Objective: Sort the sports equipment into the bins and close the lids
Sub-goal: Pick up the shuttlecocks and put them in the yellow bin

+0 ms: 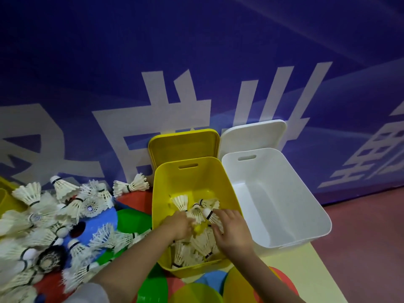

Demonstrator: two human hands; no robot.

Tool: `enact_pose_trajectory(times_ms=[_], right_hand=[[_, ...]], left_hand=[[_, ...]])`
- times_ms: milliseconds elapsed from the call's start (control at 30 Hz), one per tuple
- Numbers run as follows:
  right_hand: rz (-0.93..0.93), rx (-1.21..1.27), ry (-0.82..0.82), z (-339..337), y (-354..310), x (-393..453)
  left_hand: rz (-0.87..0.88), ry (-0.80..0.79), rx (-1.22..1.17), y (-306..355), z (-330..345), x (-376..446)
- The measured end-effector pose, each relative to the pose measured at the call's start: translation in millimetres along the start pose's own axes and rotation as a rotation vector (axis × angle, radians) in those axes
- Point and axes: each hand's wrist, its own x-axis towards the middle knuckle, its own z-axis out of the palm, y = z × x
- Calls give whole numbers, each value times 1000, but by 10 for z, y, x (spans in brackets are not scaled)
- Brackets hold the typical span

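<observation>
The white feathered shuttlecocks with black-banded cork heads [197,215] lie jumbled in the bottom of the open yellow plastic bin [175,219], their long axes running every way, some cork-up, some on their sides with skirts fanned toward the bin walls. They look very light and fragile: the feather skirts would crush or bend under a squeeze, so the firm cork head or the banded neck just behind it seems the better place to take hold. Both hands are down inside this bin. The left hand [178,225] has its fingers curled in among the shuttlecocks, though whether its grip truly closes on one I cannot tell. The right hand [229,229] lies over the pile with fingers spread and loosely bent, touching a shuttlecock whose white cork points up and left. The yellow lid [183,145] stands propped behind the bin. Just beside it on the right sits an open white plastic bin [314,217], its white lid [253,134] likewise propped behind. To the left, a large heap of loose shuttlecocks [39,226] rests over coloured flat plastic discs [131,219] on the floor.
</observation>
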Motion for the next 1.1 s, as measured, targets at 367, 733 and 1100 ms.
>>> enact_pose_trajectory(times_ms=[367, 733, 1100], right_hand=[[237, 206, -267, 11, -91, 490], [264, 256, -276, 891, -61, 1520], [387, 61, -469, 1820, 588, 1507]], left_hand=[[-126, 845, -469, -340, -364, -514], [-284, 986, -970, -385, -139, -612], [-318, 982, -1070, -412, -62, -575]])
